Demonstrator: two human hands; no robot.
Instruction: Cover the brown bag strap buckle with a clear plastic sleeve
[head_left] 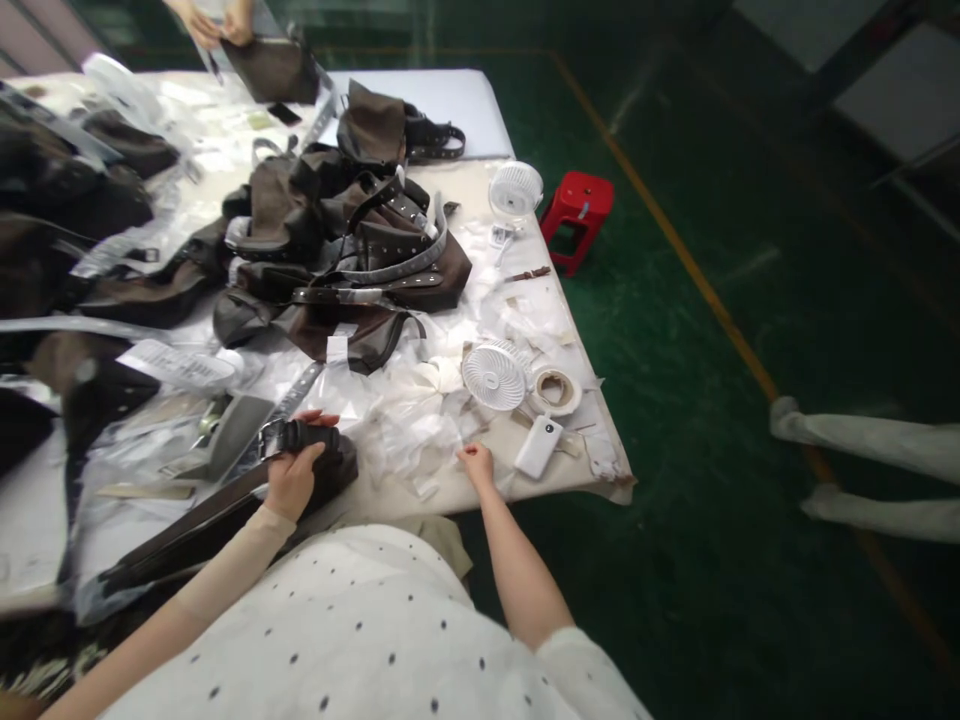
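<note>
One head-worn camera looked forward and down, from above and behind the left hand [294, 482] and the right hand [477, 465], quite near them, and included floor [690, 560] to their right.

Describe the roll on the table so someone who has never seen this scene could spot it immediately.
On the cluttered table, find the edge to the right of the person's right hand. There, the pale roll lies right of a round white fan. Unlike the fan's slatted face, it has a brown-lined central hole.
</note>
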